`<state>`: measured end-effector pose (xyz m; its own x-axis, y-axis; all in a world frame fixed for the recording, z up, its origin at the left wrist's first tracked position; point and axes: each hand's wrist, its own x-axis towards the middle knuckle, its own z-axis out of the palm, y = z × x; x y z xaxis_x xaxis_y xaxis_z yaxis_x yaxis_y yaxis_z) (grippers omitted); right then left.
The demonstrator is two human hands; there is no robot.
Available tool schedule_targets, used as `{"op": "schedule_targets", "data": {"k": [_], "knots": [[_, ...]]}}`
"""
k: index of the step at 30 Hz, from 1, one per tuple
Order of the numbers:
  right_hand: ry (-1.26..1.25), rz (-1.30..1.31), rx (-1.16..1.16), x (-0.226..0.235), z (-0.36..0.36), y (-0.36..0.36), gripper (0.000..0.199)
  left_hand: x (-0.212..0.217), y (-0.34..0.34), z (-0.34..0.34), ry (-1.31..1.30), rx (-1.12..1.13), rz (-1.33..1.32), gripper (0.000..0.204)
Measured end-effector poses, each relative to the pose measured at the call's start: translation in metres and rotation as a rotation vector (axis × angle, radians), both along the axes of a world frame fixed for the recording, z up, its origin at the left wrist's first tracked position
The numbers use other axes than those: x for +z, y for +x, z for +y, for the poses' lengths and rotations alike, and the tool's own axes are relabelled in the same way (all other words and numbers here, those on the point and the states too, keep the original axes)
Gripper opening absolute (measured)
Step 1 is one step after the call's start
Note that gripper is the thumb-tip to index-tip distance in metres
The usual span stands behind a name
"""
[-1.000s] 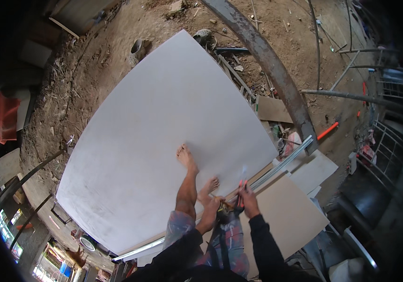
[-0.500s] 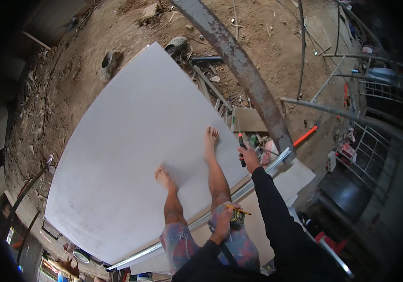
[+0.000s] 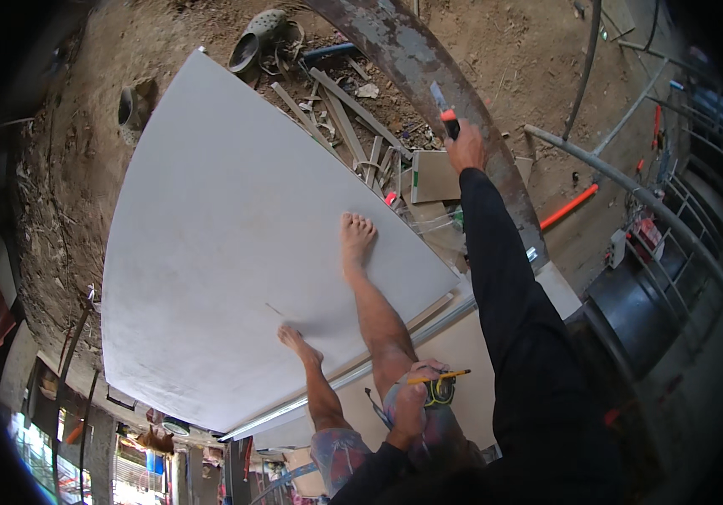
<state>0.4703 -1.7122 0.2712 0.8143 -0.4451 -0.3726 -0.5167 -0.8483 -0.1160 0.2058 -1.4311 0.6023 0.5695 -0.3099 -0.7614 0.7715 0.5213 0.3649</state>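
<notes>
Utility knife [image 3: 443,115] with its orange grip sits in the upper middle of the frame, clamped in the right hand [image 3: 466,148], blade jutting up past the fingers; left hand [image 3: 412,402], low centre, has its fingers closed on a yellow pencil [image 3: 437,378] and tape measure [image 3: 440,390]; both bare feet stand on the big white board [image 3: 218,252].

Both feet on the board [image 3: 235,244] — scrap strips [image 3: 353,126] at one o'clock, long straightedge [image 3: 361,379] along its five-o'clock edge.
</notes>
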Motion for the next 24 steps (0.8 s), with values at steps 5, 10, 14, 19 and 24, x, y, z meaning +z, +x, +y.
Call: {"op": "schedule_targets", "data": {"k": [5,10,14,19,24], "knots": [[-0.031,-0.087,-0.024,-0.036,-0.018,0.045,0.056,-0.003,0.027,-0.014,-0.021,0.019,0.013,0.04],[0.059,-0.007,-0.043,-0.036,-0.03,0.048,0.069,-0.006,0.04,-0.02,0.007,-0.036,0.049,0.042],[0.263,-0.144,0.016,0.023,-0.015,0.028,0.082,-0.01,0.042,-0.016,0.163,-0.171,-0.092,0.04],[0.344,-0.081,0.26,0.116,-0.02,-0.108,0.064,-0.008,0.034,-0.006,0.199,-0.317,-0.012,0.039],[0.483,0.383,0.046,0.22,0.018,-0.238,0.054,-0.006,0.042,0.02,0.172,-0.384,-0.113,0.04]]}}
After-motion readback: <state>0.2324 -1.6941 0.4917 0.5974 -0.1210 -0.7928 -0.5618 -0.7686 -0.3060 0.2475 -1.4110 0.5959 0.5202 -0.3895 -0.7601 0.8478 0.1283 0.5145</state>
